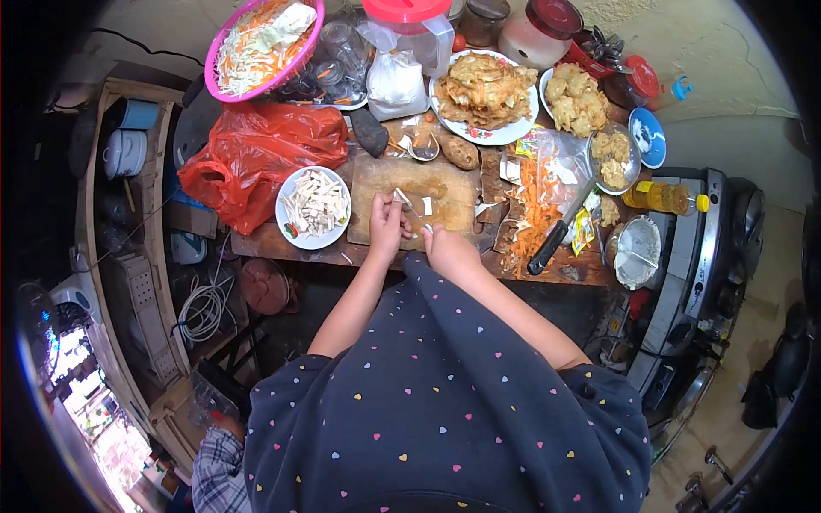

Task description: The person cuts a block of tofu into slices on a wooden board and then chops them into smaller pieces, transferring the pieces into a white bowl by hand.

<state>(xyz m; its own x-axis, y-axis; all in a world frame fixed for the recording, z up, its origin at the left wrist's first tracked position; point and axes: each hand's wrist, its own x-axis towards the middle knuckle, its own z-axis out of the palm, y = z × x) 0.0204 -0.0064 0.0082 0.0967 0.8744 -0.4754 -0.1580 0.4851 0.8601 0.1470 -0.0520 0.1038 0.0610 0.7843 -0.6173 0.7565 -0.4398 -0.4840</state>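
My left hand (389, 224) pinches a pale white strip (402, 197) over the wooden cutting board (368, 175). My right hand (451, 252) is closed around the handle of a small knife (416, 210), its thin blade pointing up and left toward the strip. Another white piece (428, 205) lies on the board just right of the blade. Left of the board stands a white bowl (291, 234) filled with similar pale cut strips (315, 201).
A red plastic bag (256, 158) lies behind the bowl. Plates of fried fritters (487, 90) stand at the back. A black-handled knife (552, 244) rests among carrot shreds (532, 205) on the right. An oil bottle (667, 197) lies near the stove (714, 222). A plaid sleeve (218, 470) shows at lower left.
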